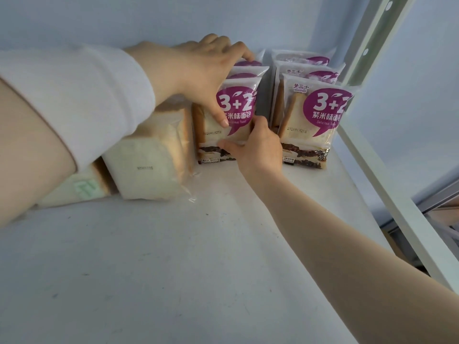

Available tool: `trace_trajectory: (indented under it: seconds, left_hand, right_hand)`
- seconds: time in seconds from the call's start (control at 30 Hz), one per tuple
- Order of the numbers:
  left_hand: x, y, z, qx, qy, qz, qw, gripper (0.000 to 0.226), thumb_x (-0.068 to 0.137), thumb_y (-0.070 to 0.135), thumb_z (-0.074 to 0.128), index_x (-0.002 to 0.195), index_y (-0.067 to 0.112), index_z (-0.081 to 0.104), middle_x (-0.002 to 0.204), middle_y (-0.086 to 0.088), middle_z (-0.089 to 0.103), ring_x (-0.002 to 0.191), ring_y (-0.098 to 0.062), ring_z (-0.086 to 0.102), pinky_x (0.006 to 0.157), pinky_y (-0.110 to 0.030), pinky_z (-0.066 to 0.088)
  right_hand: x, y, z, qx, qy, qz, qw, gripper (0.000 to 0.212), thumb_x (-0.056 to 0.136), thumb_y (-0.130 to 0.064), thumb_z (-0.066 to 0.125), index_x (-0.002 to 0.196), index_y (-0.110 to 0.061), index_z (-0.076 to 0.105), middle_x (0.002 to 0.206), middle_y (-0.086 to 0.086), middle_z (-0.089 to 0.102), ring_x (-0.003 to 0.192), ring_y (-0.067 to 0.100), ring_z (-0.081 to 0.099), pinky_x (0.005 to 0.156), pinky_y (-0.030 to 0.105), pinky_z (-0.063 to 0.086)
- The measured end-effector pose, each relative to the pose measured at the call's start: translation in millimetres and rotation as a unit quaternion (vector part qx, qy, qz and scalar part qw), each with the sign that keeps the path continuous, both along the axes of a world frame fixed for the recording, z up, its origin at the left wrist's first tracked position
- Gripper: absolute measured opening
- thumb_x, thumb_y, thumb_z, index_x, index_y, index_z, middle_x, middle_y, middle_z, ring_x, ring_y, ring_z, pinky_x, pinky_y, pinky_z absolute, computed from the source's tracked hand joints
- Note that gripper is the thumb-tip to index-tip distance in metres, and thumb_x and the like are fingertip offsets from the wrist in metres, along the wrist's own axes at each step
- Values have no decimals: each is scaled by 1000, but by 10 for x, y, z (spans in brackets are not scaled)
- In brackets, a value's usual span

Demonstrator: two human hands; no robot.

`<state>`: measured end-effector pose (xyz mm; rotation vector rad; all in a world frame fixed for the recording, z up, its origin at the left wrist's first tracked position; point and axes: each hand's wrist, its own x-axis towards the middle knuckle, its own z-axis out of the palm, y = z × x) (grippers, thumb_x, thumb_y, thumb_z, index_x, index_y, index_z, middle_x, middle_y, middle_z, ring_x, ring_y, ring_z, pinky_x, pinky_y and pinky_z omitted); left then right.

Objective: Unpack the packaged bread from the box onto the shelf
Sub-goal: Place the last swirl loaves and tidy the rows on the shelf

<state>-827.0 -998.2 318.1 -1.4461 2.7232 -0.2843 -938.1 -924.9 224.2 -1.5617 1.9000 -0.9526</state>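
White metal shelf (173, 256): the lower half of the frame is bare board, bounded at right by a white upright post (387, 184). Upper centre, two rows of upright purple-labelled clear-plastic bread packets; the right row (320, 115) stands free. The left hand (198, 73) clasps the left row's front packet (223, 125) from above, while the right hand (258, 147) grips its lower right corner. Plain clear-bagged sliced loaves (149, 165) lie at centre left.

Clear-wrapped purple-label "3+2" toast packs (231, 120): upright, 2 rows front-to-back on white shelf board (198, 256), approx. 3 per row, rear ones partly hidden. Plain clear-bagged sliced white loaves (149, 165): lying tilted, just left of them.
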Motion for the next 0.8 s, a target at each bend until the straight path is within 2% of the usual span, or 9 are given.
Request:
trace_trajectory:
  seconds: [0.13, 0.27, 0.37, 0.47, 0.53, 0.67, 0.73, 0.8]
  left_hand:
    - [31, 16, 56, 20, -16, 10, 1000, 118, 48, 57, 78, 143, 23, 18, 141, -13, 32, 131, -31, 28, 104, -49, 31]
    - [134, 21, 153, 44, -2, 35, 998, 119, 46, 60, 72, 145, 20, 20, 146, -11, 29, 134, -30, 25, 107, -47, 27]
    - [171, 40, 134, 70, 19, 50, 996, 117, 42, 64, 63, 142, 16, 27, 144, -10, 37, 131, -29, 35, 104, -45, 32]
    - [187, 7, 75, 28, 13, 41, 999, 111, 47, 59, 73, 141, 19, 30, 142, -8, 40, 129, -29, 37, 101, -46, 35]
    - [189, -12, 82, 7, -1, 32, 999, 107, 50, 56, 77, 140, 19, 31, 140, -8, 40, 128, -30, 37, 99, -48, 36]
    - [185, -8, 134, 28, -18, 40, 999, 108, 52, 57, 76, 142, 20, 28, 142, -9, 37, 129, -30, 36, 100, -46, 36]
    - [199, -7, 168, 50, -11, 49, 997, 108, 53, 56, 75, 143, 20, 26, 143, -9, 37, 129, -29, 36, 102, -44, 34]
    - [208, -13, 166, 51, -5, 48, 998, 105, 54, 53, 75, 141, 18, 28, 140, -10, 40, 126, -30, 40, 101, -43, 34]
  right_hand:
    - [-20, 34, -2, -4, -2, 34, 999, 73, 72, -35, 77, 130, -11, 40, 125, 6, 57, 118, 25, 51, 98, 41, 45]
    - [-84, 50, -61, 1, -3, 37, 999, 83, 75, -26, 76, 141, -9, 29, 134, 8, 52, 126, 25, 46, 102, 36, 39]
    - [-44, 15, -139, -3, -3, 26, 1000, 65, 77, -23, 74, 132, -9, 43, 124, 10, 59, 118, 27, 53, 95, 34, 43]
    - [29, -29, -187, -21, -13, 7, 1000, 52, 78, -22, 73, 121, -8, 50, 115, 11, 64, 111, 28, 57, 93, 36, 46]
    - [35, -38, -203, -23, -16, 8, 1000, 52, 78, -22, 73, 123, -8, 49, 116, 10, 64, 112, 28, 56, 93, 35, 45]
    - [-67, 1, -184, -17, 0, 61, 998, 63, 78, -26, 73, 132, -11, 43, 125, 6, 59, 118, 23, 52, 90, 22, 37]
    - [-101, 9, -186, -19, 11, 78, 997, 68, 77, -28, 73, 135, -11, 40, 128, 5, 57, 120, 23, 51, 92, 22, 36]
    - [-83, -9, -202, -25, 26, 72, 997, 65, 77, -28, 73, 132, -10, 44, 127, 6, 59, 118, 23, 52, 93, 24, 37]
